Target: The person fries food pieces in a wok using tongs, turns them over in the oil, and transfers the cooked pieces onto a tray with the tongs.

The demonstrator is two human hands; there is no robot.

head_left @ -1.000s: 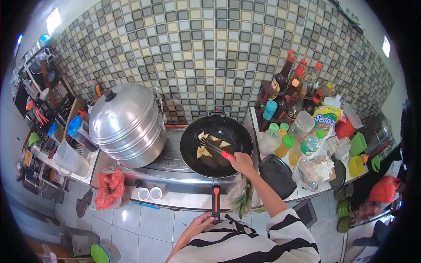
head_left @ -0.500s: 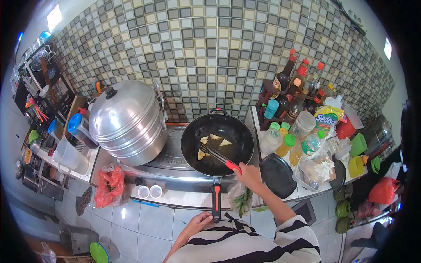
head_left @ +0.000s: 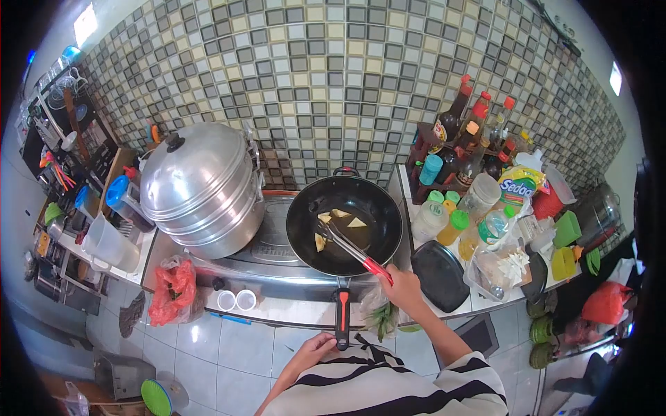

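Observation:
A black wok (head_left: 378,239) sits on the stove, with several pale, wedge-like food pieces (head_left: 356,222) in oil at its bottom. My right hand (head_left: 402,290) is closed around the red handle of metal tongs (head_left: 352,249). The tongs' tips reach into the wok's left half, between the pieces there; I see no piece clearly gripped. Down at the front, my left hand (head_left: 316,350) is closed at the end of the black and red wok handle (head_left: 343,315), its fingertips against the handle's left side.
A large aluminium steamer (head_left: 201,194) stands left of the wok. Two white cups (head_left: 245,299) and a red plastic bag (head_left: 172,288) lie along the counter's front. To the right are a black tray (head_left: 440,276), jars (head_left: 454,225) and sauce bottles (head_left: 458,100).
My right hand has drawn back slightly, down and to the right, and the tongs' tips have lifted off the lower-left piece. My left hand stays at the handle.

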